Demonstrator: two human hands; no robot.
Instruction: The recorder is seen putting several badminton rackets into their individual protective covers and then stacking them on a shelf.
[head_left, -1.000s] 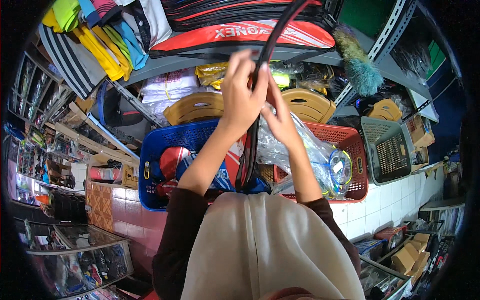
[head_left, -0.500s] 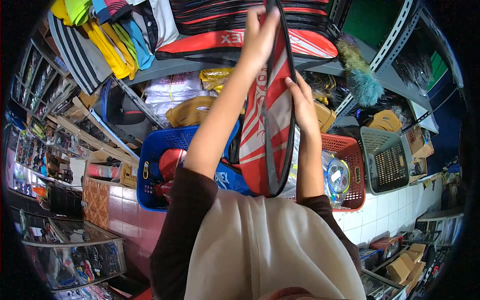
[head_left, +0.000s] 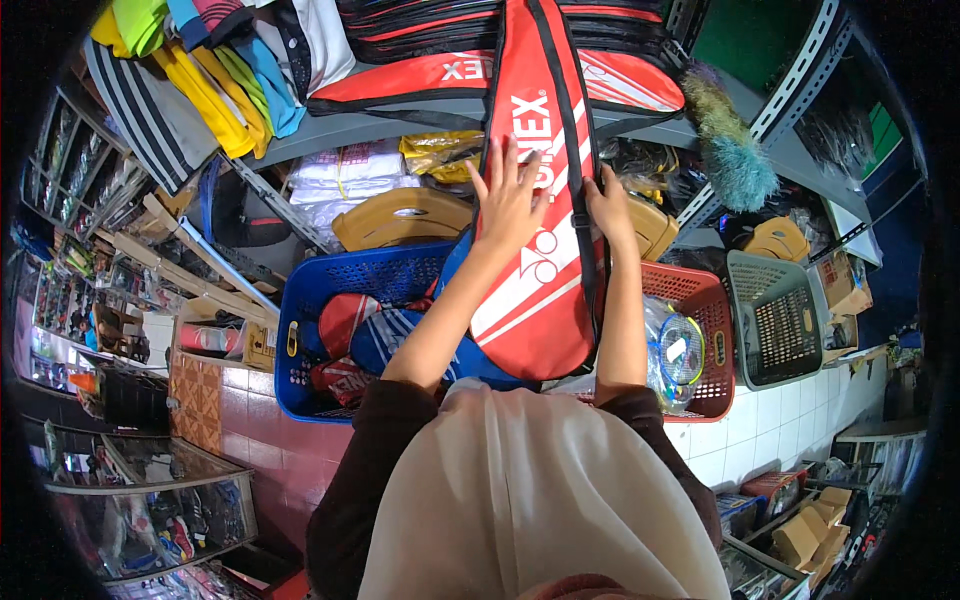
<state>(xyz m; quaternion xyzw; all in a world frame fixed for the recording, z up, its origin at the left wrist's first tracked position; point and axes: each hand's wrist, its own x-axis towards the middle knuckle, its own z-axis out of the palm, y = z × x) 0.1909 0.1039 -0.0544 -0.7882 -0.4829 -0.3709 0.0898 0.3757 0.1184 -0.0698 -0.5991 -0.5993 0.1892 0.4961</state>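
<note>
A red and white racket bag (head_left: 530, 300) with black edging and a black strap hangs lengthwise in front of me, its face toward me. My left hand (head_left: 512, 200) lies on that face with fingers spread. At the bag's right edge, my right hand (head_left: 608, 208) grips the side, some of its fingers hidden. Beneath the bag's lower end is a blue basket (head_left: 300, 375) holding red and blue bags. To the right, a red basket (head_left: 712, 385) contains rackets (head_left: 680, 350) in clear wrapping.
Another red bag (head_left: 400, 88) lies on the grey shelf (head_left: 340, 130) below a stack of similar bags. Folded clothes (head_left: 205, 90) hang at the upper left. A fluffy duster (head_left: 735, 165) hangs right, above a grey-green basket (head_left: 780, 370). Glass cases (head_left: 150, 500) stand lower left.
The racket bag has turned from edge-on to face-on. My left hand has come down from its upper part to lie flat on its middle; my right hand stays at the right edge.
</note>
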